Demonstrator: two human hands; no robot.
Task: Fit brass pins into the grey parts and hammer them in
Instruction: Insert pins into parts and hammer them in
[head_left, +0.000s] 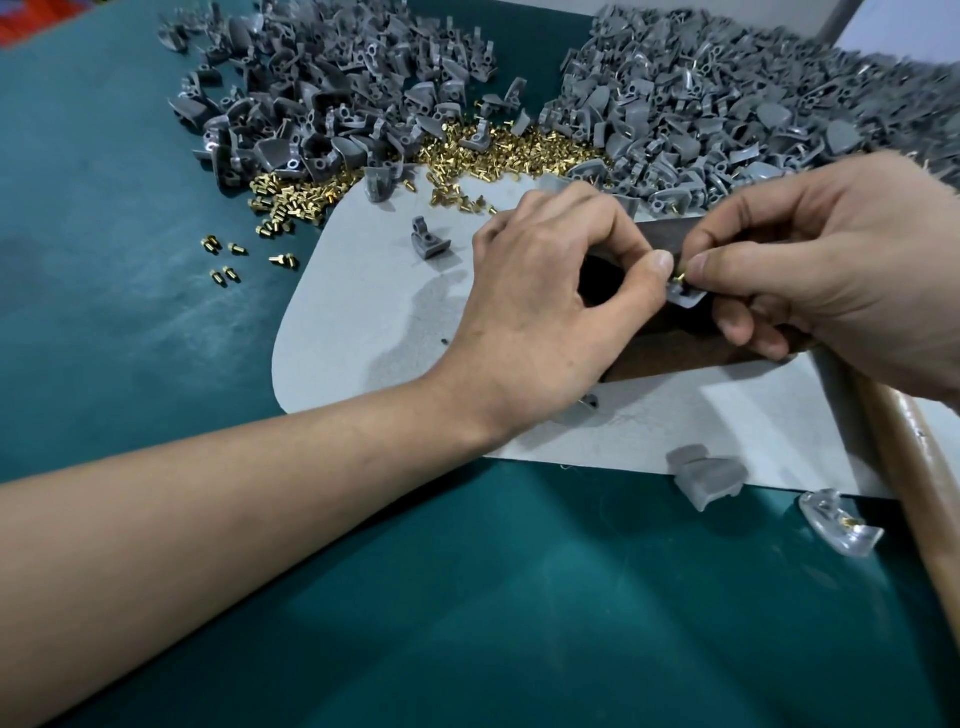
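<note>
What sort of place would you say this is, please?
Probably a small assembly workshop bench: big heaps of identical grey parts, a pile of brass pins, and a wooden hammer handle.

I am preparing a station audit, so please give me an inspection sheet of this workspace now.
Surface: teal table top with a light grey mat; a dark block on the mat.
Job's things: grey parts in a left pile and a right pile; brass pin heap between them; wooden handle, probably the hammer's, at right.
Clutter: stray pins on the table; loose grey part on the mat; clear part past its near edge.
Grippers: left hand pinches the held grey part; right hand pinches a brass pin at it.
Cables: nothing seen.
Surroundings: pale panel behind the right pile.
</note>
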